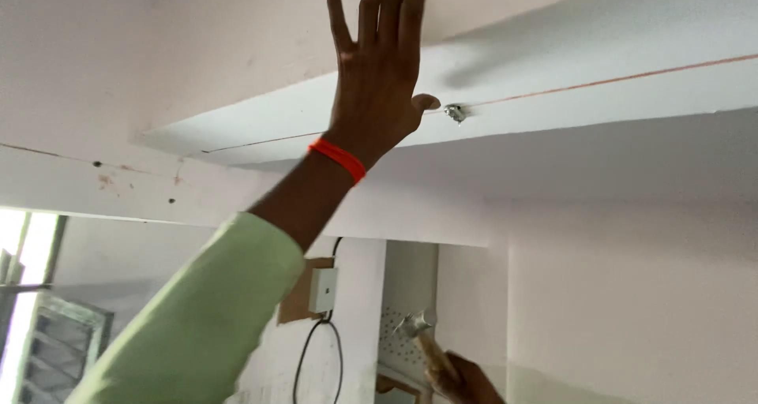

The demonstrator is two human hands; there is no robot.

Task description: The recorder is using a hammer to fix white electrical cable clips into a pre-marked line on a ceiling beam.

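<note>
My left hand [377, 72] is raised flat against the underside of a white ceiling beam [600, 80], fingers spread, thumb close to a small metal nail or screw [455, 112] set on an orange chalk line [632, 76]. An orange band circles the wrist and a light green sleeve covers the forearm. My right hand [466, 380] is low at the bottom edge, gripping the wooden handle of a hammer [418, 333] whose metal head points up and left.
A white electrical box [322, 289] with a black cable hanging in a loop sits on the wall below the beam. A window with a grille [47, 325] is at the lower left. Small holes mark the wall at the left.
</note>
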